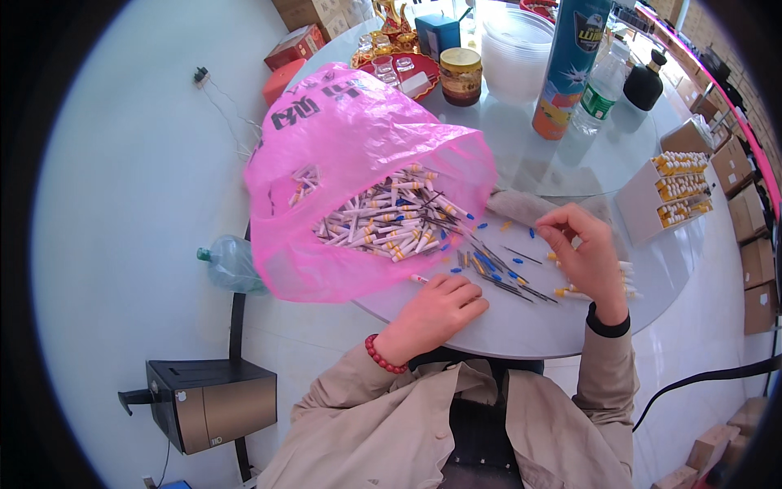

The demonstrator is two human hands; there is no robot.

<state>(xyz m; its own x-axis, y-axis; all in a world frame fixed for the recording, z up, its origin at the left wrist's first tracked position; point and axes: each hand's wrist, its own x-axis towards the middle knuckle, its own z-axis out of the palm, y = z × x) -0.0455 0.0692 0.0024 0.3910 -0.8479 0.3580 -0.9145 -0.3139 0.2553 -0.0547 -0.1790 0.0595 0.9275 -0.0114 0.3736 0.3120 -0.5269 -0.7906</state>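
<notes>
My left hand [440,314] lies curled at the near table edge, a red bead bracelet on its wrist. The end of a white pen barrel [419,279] pokes out beside its knuckles. My right hand [580,248] hovers over the table's right part with thumb and forefinger pinched; what is between them is hidden. Just left of those fingertips is a small blue plug [532,233]. Between the hands lie thin dark rods [513,287], with more blue and yellow plugs scattered around. White barrels with yellow bands [383,216] fill the open pink plastic bag [358,122] at left.
Beyond my right hand stands a white box [643,204] packed with yellow-and-white pens. Several barrels [574,292] lie under my right wrist. Farther back are a spray can [566,73], a plastic bottle [600,90], a brown jar [461,80] and stacked clear tubs [509,57].
</notes>
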